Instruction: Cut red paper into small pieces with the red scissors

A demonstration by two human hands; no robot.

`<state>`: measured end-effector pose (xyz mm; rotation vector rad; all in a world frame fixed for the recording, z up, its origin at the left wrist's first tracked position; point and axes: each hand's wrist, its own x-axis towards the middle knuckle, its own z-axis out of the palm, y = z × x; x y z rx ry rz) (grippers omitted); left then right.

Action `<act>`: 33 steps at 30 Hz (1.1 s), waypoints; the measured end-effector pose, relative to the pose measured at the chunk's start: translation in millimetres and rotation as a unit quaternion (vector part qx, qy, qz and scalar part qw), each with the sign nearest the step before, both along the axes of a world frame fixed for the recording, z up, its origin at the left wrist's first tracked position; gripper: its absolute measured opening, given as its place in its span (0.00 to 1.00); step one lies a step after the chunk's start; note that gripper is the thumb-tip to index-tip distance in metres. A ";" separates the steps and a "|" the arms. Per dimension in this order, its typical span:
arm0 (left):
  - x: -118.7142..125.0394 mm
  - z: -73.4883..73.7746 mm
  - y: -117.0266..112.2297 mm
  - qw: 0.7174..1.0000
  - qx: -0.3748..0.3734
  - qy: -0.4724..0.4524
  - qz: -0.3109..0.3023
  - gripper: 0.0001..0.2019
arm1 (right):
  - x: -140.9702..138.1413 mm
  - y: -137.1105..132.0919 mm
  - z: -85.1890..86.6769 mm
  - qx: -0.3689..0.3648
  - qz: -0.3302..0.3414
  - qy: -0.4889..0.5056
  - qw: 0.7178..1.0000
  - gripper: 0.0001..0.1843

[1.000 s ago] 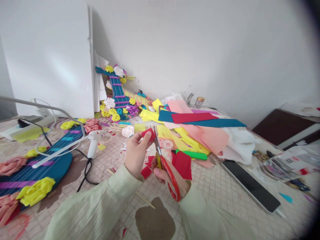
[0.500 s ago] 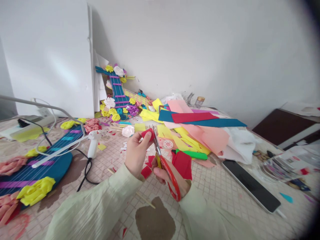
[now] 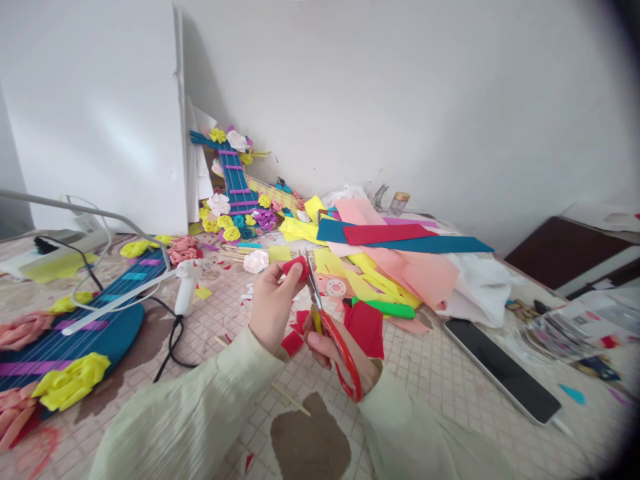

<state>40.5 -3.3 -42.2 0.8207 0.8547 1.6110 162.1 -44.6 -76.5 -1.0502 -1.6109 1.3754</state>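
Observation:
My left hand pinches a small red paper piece between thumb and fingers, held above the table. My right hand grips red-handled scissors, whose blades point up and meet the edge of that red piece. Under my hands lie red paper scraps on the tiled tabletop. Pale green sleeves cover both my forearms.
A heap of coloured paper sheets lies behind. A white glue gun with a black cord stands left, next to a blue board with paper flowers. A dark phone lies at right. Another flowered blue piece leans against the wall.

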 end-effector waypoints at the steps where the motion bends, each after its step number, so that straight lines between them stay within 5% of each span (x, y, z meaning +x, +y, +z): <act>1: 0.0 0.2 -0.1 1.000 -0.001 0.001 0.000 0.10 | -0.2 -0.3 0.0 -0.001 -0.001 0.000 1.000 0.16; 33: -1.7 0.7 1.1 0.999 -0.019 -0.032 -0.003 0.11 | 0.5 -7.5 -6.9 -0.073 -0.020 0.012 0.997 0.14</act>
